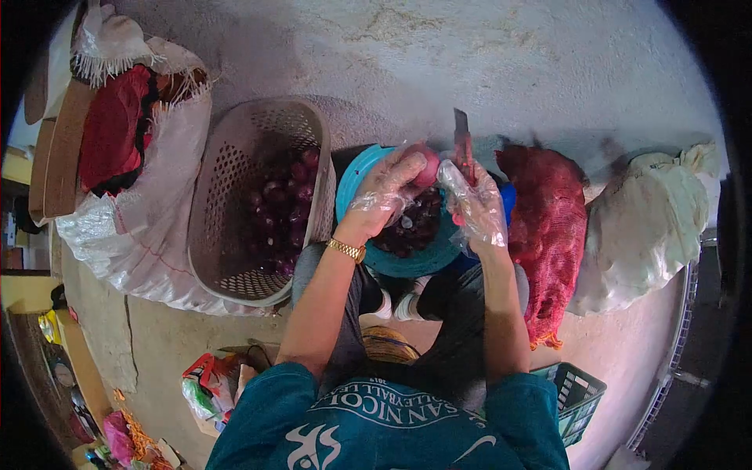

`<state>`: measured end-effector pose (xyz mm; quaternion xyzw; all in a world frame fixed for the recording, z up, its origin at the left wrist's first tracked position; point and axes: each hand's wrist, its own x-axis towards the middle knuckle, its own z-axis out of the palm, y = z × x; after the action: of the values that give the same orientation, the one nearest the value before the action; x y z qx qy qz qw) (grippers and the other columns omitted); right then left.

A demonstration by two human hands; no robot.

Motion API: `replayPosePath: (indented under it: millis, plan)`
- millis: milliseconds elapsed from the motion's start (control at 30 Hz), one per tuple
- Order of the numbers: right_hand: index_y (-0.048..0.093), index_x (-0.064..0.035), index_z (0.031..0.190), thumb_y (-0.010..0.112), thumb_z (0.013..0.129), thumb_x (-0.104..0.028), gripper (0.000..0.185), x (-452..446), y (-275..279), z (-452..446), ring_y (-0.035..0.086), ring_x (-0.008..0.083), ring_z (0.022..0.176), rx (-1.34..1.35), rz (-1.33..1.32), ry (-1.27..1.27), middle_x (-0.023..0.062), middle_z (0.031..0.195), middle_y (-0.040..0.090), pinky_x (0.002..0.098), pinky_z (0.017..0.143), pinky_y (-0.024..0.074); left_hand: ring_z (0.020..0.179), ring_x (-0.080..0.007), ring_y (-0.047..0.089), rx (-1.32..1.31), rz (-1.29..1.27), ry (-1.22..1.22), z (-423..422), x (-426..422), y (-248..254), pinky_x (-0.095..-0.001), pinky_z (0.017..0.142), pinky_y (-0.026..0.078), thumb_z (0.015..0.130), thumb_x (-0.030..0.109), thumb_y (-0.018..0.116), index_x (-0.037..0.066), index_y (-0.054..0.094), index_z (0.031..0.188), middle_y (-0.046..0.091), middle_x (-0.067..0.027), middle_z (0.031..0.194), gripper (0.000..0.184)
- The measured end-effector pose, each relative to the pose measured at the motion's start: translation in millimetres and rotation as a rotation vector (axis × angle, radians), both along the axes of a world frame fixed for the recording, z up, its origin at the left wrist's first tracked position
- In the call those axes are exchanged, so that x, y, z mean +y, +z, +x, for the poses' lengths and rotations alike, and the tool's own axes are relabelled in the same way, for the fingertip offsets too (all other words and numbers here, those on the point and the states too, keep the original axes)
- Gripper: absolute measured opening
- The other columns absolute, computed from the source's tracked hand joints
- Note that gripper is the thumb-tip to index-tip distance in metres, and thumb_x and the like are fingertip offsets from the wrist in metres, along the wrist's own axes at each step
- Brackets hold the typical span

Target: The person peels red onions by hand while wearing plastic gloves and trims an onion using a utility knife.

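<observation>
Both of my hands wear thin clear plastic gloves. My left hand (392, 180) is closed around a red onion (428, 166), above a turquoise basin (352, 174). In my right hand (475, 200) is a knife (462, 141) with a reddish handle, its short dark blade pointing up and away from me. The knife hand is close to the onion, at the basin's right side. Dark onion skins (415, 227) lie inside the basin, partly hidden by my hands.
Left of the basin stands a grey perforated basket (227, 172) with many red onions (294, 196). A red mesh sack (556, 227) and a pale sack (642, 235) stand right. A large white woven sack (149, 235) is far left; a green crate (580, 399) sits near my right elbow.
</observation>
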<state>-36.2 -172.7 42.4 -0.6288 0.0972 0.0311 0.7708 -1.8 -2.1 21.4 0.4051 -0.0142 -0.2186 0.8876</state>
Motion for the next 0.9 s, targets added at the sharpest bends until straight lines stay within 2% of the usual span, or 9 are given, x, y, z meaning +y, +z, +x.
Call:
replayPosePath:
  millis: [233,300,400,467,533,567,633,733,900]
  plan:
    - [0.063,-0.0067,0.119,0.071,0.094,-0.024,0.031,-8.5,-12.1,1.3,0.044,0.0013,0.058,0.058,0.069,0.061,-0.007,0.077,0.055,0.0186,0.049,0.0337,0.111,-0.0144,0.059,-0.044,0.101,-0.009,-2.2,-0.5,-0.5,-0.0341,0.097,0.05,0.092,0.024,0.071,0.008,0.05,0.142,0.058,-0.0032,0.127,0.056]
    - [0.063,-0.0078,0.114,0.071,0.093,-0.025,0.028,-11.2,-14.5,0.7,0.045,0.0012,0.061,0.075,0.289,0.045,-0.0062,0.08,0.055,0.0181,0.05,0.0346,0.111,-0.0152,0.059,-0.06,0.18,-0.007,-3.0,0.3,0.2,-0.0333,0.098,0.05,0.091,0.021,0.073,0.009,0.05,0.143,0.059,-0.0036,0.126,0.058]
    - [0.062,-0.0088,0.109,0.071,0.093,-0.028,0.027,-26.6,-1.0,0.5,0.046,0.0012,0.065,0.155,0.409,0.088,-0.0055,0.083,0.055,0.0177,0.052,0.0368,0.11,-0.0161,0.059,-0.122,0.301,0.023,-1.6,1.9,-5.4,-0.0332,0.097,0.05,0.09,0.018,0.073,0.008,0.05,0.142,0.059,-0.0039,0.125,0.058]
    - [0.062,-0.0087,0.107,0.071,0.093,-0.029,0.026,-26.3,3.6,0.9,0.045,0.0014,0.061,0.146,0.42,0.032,-0.0058,0.08,0.055,0.0182,0.05,0.036,0.108,-0.0161,0.06,-0.166,0.343,0.053,2.5,1.5,-12.7,-0.0338,0.096,0.051,0.091,0.019,0.072,0.007,0.05,0.141,0.059,-0.0038,0.126,0.056]
    - [0.063,-0.0078,0.106,0.069,0.095,-0.032,0.027,-26.9,-1.4,0.8,0.043,0.0016,0.055,0.149,-0.012,-0.078,-0.0056,0.078,0.054,0.0191,0.047,0.0344,0.105,-0.019,0.062,0.06,0.149,0.137,7.2,-1.5,-17.6,-0.0397,0.097,0.051,0.091,0.021,0.072,0.007,0.055,0.13,0.06,-0.0058,0.12,0.045]
    - [0.064,-0.0074,0.108,0.067,0.097,-0.035,0.03,-28.3,-5.5,-0.1,0.041,0.0021,0.051,0.097,-0.112,-0.06,-0.0058,0.076,0.054,0.0201,0.045,0.0344,0.105,-0.019,0.062,0.061,0.149,0.136,7.7,-0.7,-20.3,-0.0397,0.097,0.051,0.091,0.021,0.072,0.007,0.055,0.13,0.06,-0.0058,0.12,0.045]
    - [0.065,-0.0081,0.11,0.065,0.098,-0.036,0.031,-29.3,-6.9,-3.2,0.043,0.0021,0.053,0.066,-0.121,-0.079,-0.0057,0.077,0.055,0.0202,0.045,0.0356,0.102,-0.0231,0.064,0.112,-0.017,0.178,9.0,4.4,-25.6,-0.046,0.097,0.053,0.091,0.026,0.073,0.007,0.058,0.118,0.06,-0.0087,0.115,0.036]
    - [0.065,-0.0097,0.115,0.061,0.1,-0.039,0.033,-27.1,-9.1,-1.8,0.046,0.0025,0.057,0.03,-0.045,-0.113,-0.0056,0.078,0.055,0.0206,0.047,0.0376,0.099,-0.0258,0.065,0.197,-0.173,0.138,10.6,9.1,-32.4,-0.0501,0.094,0.054,0.092,0.032,0.071,0.007,0.058,0.114,0.061,-0.0119,0.111,0.035]
    - [0.06,-0.0108,0.121,0.059,0.101,-0.04,0.036,-22.7,-4.7,-5.6,0.049,0.0045,0.063,0.024,0.224,-0.07,-0.005,0.081,0.054,0.0222,0.052,0.0413,0.095,-0.0313,0.066,0.253,-0.164,0.157,7.9,8.4,-25.0,-0.0508,0.092,0.056,0.094,0.035,0.069,0.004,0.057,0.114,0.063,-0.0148,0.107,0.039]
